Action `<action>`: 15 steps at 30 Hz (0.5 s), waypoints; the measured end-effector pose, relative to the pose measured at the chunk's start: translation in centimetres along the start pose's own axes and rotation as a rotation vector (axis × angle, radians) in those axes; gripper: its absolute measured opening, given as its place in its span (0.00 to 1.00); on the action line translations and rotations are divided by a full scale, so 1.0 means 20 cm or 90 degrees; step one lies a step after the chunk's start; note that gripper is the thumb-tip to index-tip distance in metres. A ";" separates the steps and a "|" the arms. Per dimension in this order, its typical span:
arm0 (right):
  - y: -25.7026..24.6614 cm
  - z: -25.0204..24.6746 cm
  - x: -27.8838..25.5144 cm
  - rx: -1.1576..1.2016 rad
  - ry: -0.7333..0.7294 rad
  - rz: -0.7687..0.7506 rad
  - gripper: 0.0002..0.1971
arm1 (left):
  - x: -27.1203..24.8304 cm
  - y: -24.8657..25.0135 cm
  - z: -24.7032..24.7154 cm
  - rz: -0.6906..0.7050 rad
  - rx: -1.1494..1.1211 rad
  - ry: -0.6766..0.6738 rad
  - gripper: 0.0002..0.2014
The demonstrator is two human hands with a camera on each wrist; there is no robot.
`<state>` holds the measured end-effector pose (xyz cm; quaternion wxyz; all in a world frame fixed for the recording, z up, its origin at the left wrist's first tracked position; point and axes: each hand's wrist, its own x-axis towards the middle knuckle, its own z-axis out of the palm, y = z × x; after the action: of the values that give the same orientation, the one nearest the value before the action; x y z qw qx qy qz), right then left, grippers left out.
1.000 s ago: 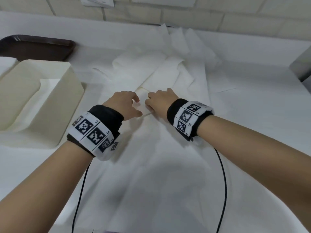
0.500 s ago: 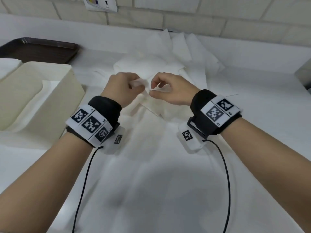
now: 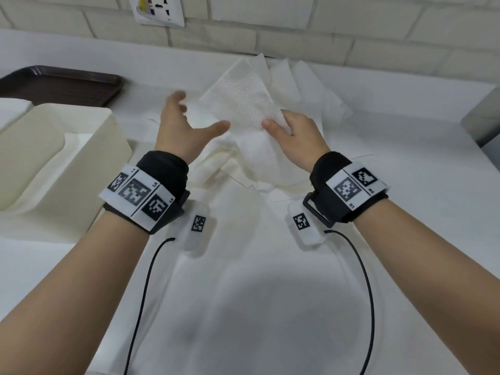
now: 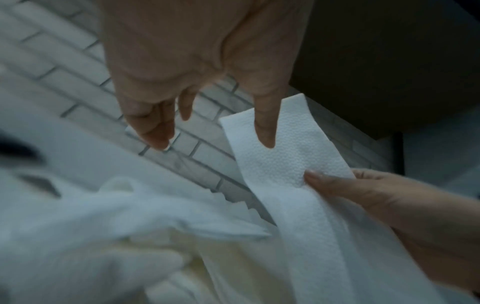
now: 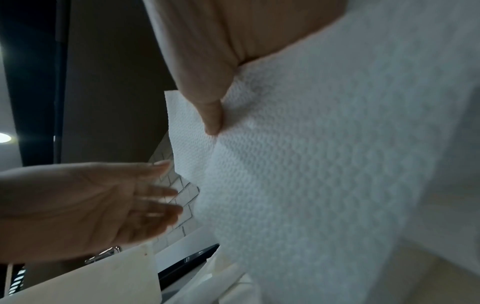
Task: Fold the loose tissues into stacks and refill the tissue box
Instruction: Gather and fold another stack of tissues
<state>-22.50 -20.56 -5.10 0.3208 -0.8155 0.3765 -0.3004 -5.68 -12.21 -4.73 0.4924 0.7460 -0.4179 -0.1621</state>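
My right hand (image 3: 277,123) pinches a white embossed tissue (image 3: 240,104) by its right edge and holds it up over the loose tissue pile (image 3: 295,85). The sheet's lower part trails down into the pile. My left hand (image 3: 201,115) is beside the sheet's left edge, fingers spread and straight, holding nothing; its thumb points at the tissue. In the left wrist view the straight fingers (image 4: 155,131) hang before the tissue (image 4: 285,156). In the right wrist view my thumb (image 5: 213,117) presses the tissue (image 5: 324,174). The cream tissue box (image 3: 89,185) stands open at the left.
More tissues cover the white counter (image 3: 405,212) under my forearms. A dark brown tray (image 3: 62,82) lies at the back left. A brick wall with a socket (image 3: 157,9) runs behind, and a grey object (image 3: 481,120) stands at the right edge.
Both hands have risen from the pile. The right hand has lifted one tissue upright, and the left hand has let go of it and opened.
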 end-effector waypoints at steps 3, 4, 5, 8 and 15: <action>0.00 0.00 -0.02 0.043 0.025 0.017 0.14 | -0.01 -0.04 0.05 -0.164 -0.064 -0.160 0.43; 0.00 0.01 -0.02 0.048 0.026 0.021 0.14 | -0.03 -0.04 0.06 -0.178 -0.100 -0.210 0.40; 0.00 0.01 -0.02 0.049 0.027 0.024 0.13 | -0.05 -0.04 0.09 -0.179 -0.138 -0.239 0.35; 0.03 0.05 -0.01 0.009 0.030 0.049 0.17 | -0.08 -0.01 0.16 -0.147 -0.226 -0.207 0.08; 0.09 0.02 -0.07 -0.127 -0.225 0.066 0.32 | -0.05 -0.04 0.15 -0.159 -0.215 -0.021 0.06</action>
<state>-23.74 -20.15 -7.00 0.3150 -0.8626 0.3838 -0.0969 -7.85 -13.00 -6.96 0.5794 0.6963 -0.2970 -0.3021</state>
